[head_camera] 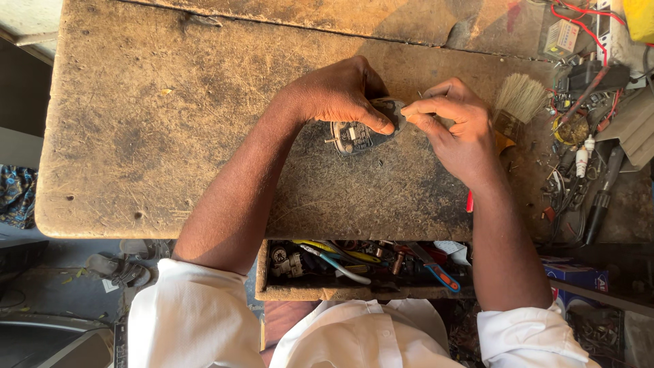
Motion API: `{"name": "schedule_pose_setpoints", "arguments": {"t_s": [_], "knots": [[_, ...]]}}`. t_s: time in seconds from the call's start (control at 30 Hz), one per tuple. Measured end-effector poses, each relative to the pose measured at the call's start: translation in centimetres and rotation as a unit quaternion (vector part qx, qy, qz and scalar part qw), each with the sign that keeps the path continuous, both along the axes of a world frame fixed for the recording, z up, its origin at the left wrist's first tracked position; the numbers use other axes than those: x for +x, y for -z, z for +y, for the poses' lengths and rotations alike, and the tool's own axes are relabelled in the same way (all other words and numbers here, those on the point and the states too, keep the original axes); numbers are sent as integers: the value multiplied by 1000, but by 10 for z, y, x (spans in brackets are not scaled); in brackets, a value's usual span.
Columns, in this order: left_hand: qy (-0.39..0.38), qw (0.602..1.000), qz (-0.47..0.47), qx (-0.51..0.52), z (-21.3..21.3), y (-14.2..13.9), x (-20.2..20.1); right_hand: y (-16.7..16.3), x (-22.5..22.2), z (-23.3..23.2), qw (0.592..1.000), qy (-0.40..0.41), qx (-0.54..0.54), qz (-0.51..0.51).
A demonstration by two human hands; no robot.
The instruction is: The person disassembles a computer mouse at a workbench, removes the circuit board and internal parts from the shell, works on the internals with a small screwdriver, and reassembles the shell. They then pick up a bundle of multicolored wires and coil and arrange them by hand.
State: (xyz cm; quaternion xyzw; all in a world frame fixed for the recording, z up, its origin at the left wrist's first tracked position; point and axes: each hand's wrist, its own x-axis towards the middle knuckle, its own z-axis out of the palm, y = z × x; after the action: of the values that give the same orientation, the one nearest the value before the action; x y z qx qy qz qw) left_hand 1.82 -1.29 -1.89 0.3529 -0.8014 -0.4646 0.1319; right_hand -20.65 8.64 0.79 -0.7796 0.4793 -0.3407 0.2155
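Note:
A flat, pointed metal plate [354, 138] with small fittings on top, shaped like an iron's base, lies on the worn wooden workbench [170, 123]. My left hand [337, 92] grips it from above, thumb pressed on its near edge. My right hand [453, 129] pinches at the plate's right tip with thumb and forefinger; whatever small part is between those fingers is too small to make out.
A paintbrush [519, 102] lies just right of my right hand. Wires, tools and small parts [586, 150] crowd the bench's right end. An open drawer [361, 266] under the front edge holds pliers, screwdrivers and other tools. Sandals [122, 269] lie on the floor at left.

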Motion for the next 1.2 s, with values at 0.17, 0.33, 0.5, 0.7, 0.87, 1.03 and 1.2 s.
{"name": "schedule_pose_setpoints", "arguments": {"t_s": [0.17,0.33,0.5,0.7,0.87,1.03,1.2], "knots": [[5,1000,29,-4,0,0,0,1,0,-1,1000,7,-5,11],[-7,1000,6,4,2,-1,0,2,0,-1,999,16,-27,30],[14,999,25,14,1,0,0,3,0,-2,999,35,-18,35],[9,1000,20,16,1,1,-1,8,-3,-2,998,50,39,-5],[10,999,30,6,0,1,-1,12,-19,-7,992,117,9,-47],[5,1000,28,7,0,1,0,13,-29,-6,969,228,23,95],[3,999,28,21,1,-1,1,-1,-28,-3,963,155,49,214]]}}
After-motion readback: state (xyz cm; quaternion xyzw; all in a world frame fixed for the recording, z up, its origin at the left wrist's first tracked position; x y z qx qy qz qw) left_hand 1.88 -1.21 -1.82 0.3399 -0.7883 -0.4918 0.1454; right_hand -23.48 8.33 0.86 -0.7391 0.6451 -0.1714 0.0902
